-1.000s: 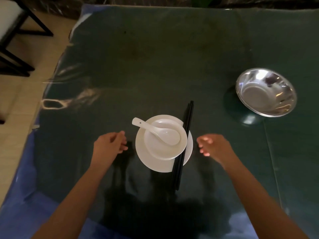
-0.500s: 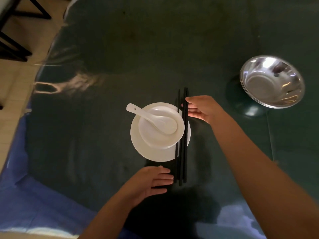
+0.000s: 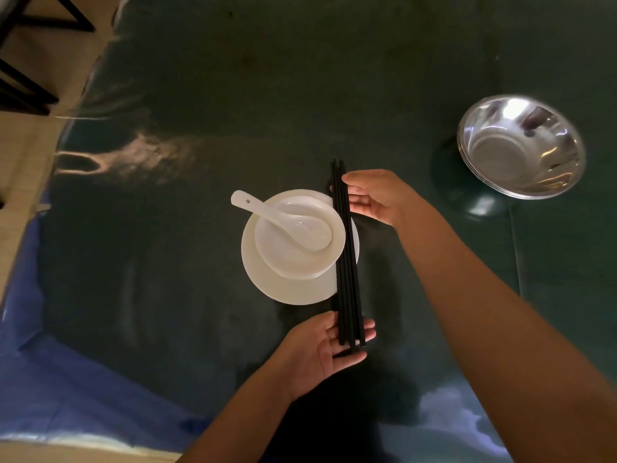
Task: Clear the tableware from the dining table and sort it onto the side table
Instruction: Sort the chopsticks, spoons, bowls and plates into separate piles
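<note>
While the white bowl and spoon sat on the plate, the right hand pinched the black chopsticks at their far end, the left hand lay flat-fingered under their near end; lifting them clear likely came next

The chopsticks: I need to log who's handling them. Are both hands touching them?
Touching. In the head view the chopsticks lie across the left hand's straight fingers at the near end, and the right hand pinches the far end.
</note>
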The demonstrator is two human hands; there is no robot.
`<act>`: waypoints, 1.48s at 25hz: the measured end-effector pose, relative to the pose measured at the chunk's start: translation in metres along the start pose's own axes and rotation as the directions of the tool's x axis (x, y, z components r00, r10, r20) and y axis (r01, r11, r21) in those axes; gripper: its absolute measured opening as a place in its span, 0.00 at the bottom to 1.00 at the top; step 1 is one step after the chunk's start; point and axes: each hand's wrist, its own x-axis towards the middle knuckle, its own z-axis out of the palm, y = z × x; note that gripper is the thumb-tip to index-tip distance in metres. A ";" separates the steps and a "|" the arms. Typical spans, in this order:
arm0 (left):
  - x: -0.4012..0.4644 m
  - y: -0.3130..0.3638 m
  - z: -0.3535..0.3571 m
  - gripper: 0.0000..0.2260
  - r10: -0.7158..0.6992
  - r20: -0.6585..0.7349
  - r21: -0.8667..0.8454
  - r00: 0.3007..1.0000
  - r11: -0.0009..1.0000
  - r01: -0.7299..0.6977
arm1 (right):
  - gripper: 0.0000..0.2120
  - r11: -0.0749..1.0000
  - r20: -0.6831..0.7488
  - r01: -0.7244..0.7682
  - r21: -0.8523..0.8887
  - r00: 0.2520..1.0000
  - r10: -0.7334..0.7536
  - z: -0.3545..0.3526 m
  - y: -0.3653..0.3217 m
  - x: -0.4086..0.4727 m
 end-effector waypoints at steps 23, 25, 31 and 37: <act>-0.107 0.121 -0.027 0.14 0.531 -0.089 0.116 0.843 0.846 -0.521 | 0.05 0.948 0.148 0.318 0.011 0.937 -0.317 0.112 -0.149 -0.018; -0.115 0.147 -0.061 0.14 0.544 -0.200 0.098 0.815 0.839 -0.535 | 0.06 0.955 0.197 0.292 -0.052 0.940 -0.277 0.166 -0.150 0.008; -0.092 0.220 -0.155 0.10 0.544 -0.456 0.363 0.704 0.836 -0.411 | 0.07 0.977 0.144 0.150 -0.150 0.981 -0.129 0.275 -0.123 0.112; -0.062 0.281 -0.191 0.04 0.866 -0.168 0.986 0.471 0.153 0.070 | 0.10 0.982 -0.018 0.108 -0.156 0.993 -0.113 0.299 -0.135 0.185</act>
